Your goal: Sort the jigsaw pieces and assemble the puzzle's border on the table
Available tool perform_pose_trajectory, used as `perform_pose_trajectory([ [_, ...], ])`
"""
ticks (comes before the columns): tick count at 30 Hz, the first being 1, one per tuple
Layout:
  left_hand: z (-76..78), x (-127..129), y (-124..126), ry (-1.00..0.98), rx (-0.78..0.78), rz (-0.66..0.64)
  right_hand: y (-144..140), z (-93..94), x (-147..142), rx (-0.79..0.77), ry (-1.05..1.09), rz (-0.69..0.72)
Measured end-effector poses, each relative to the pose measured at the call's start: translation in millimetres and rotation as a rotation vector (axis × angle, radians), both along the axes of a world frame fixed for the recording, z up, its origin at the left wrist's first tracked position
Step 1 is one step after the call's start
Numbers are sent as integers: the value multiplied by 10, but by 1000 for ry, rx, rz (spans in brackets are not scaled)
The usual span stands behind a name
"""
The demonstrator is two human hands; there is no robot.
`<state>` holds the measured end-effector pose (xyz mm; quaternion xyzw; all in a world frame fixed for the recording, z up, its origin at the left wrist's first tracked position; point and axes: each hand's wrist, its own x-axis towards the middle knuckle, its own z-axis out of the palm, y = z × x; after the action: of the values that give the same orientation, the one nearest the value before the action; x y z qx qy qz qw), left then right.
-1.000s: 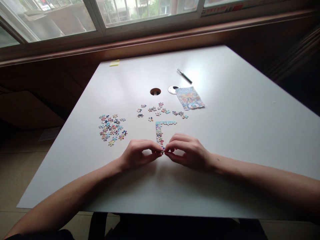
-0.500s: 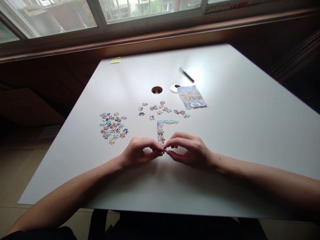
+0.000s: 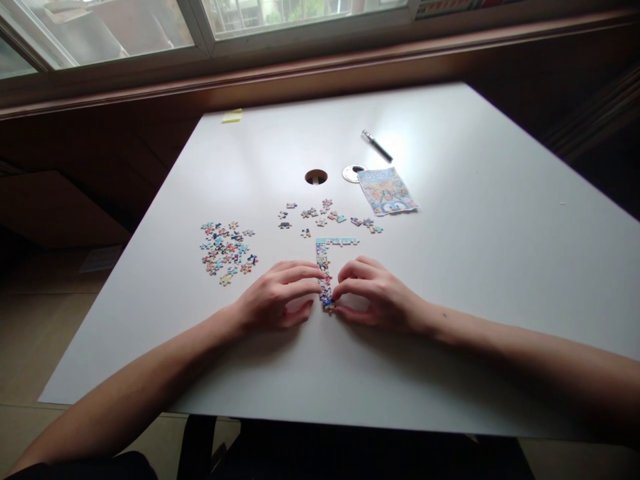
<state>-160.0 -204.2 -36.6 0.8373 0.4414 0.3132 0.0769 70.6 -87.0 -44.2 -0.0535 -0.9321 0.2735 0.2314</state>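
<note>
An L-shaped run of joined jigsaw pieces [image 3: 323,257] lies on the white table, with a light-blue strip along its top. At its lower end sits a dark-blue jigsaw piece [image 3: 328,303]. My right hand [image 3: 375,293] has thumb and index fingertip together at that piece's right edge. On the other side, my left hand [image 3: 280,293] is open, fingers apart and thumb off the pieces; its fingertips reach the column's left edge, and whether they touch it I cannot tell.
A heap of loose jigsaw pieces [image 3: 227,250] lies to the left. Several more pieces [image 3: 320,213] are scattered beyond the L. Farther back are a picture sheet [image 3: 387,191], a pen [image 3: 377,146], a round cable hole [image 3: 316,177], a ring-shaped cover [image 3: 353,174] and a yellow sticky note [image 3: 232,116].
My left hand has let go of the lower-end piece and drawn slightly left, its fingers spreading. My right hand stays at the piece. More of the column now shows between the hands.
</note>
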Motion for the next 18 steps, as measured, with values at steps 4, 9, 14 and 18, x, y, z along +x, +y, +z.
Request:
perform_pose_trajectory([
  [4,-22,1,7,4,1,-67,1,2,-1,10,3,1],
  [9,-29,6,16,-5,-24,-100,7,-7,-4,19,-5,10],
  [14,-30,4,20,-12,-21,-97,5,-18,-1,28,-17,6],
  [18,-33,-7,24,-11,-6,-108,5,-18,2,45,-23,7],
])
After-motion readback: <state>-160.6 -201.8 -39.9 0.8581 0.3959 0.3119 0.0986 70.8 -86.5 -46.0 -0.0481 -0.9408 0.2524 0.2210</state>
